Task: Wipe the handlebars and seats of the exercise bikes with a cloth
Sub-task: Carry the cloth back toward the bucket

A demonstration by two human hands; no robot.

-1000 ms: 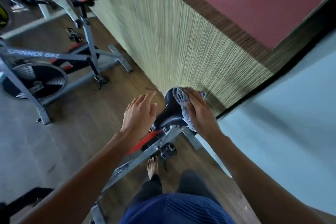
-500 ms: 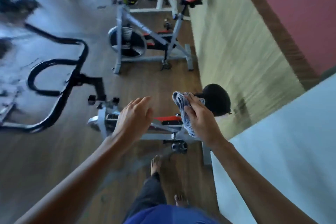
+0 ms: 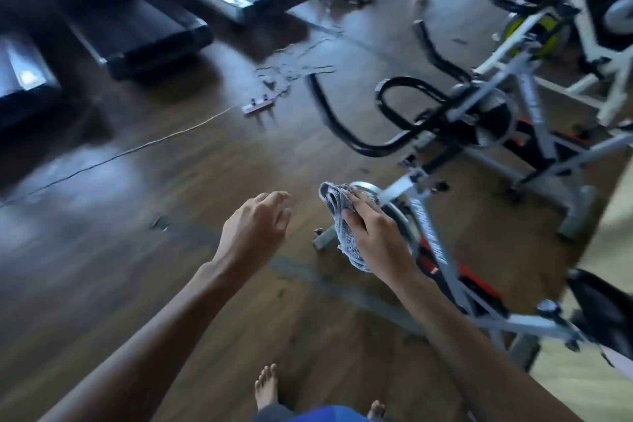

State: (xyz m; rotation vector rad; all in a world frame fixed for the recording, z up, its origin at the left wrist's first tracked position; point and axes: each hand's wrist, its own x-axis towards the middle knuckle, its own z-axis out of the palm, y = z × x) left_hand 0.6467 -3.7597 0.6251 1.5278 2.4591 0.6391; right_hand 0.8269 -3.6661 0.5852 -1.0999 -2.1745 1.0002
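Note:
My right hand (image 3: 376,236) grips a crumpled grey cloth (image 3: 337,212) in the air, in front of the nearest bike's flywheel. My left hand (image 3: 255,231) hangs beside it with loosely curled fingers, holding nothing. The nearest exercise bike (image 3: 442,260) has a grey frame with red trim; its black handlebars (image 3: 373,116) loop above and beyond my hands, touched by neither. Its black seat (image 3: 603,312) shows at the right edge. The frame is blurred.
A second bike (image 3: 534,134) and a third with a yellow flywheel (image 3: 534,31) stand behind on the right. Treadmills (image 3: 144,34) line the far left. A power strip (image 3: 258,106) and cables lie on the wooden floor. My bare feet (image 3: 267,387) are below.
The view has swung left from the wall and seat toward the gym floor. My right hand has carried the cloth off the seat toward the bike's front end; my left hand stays empty.

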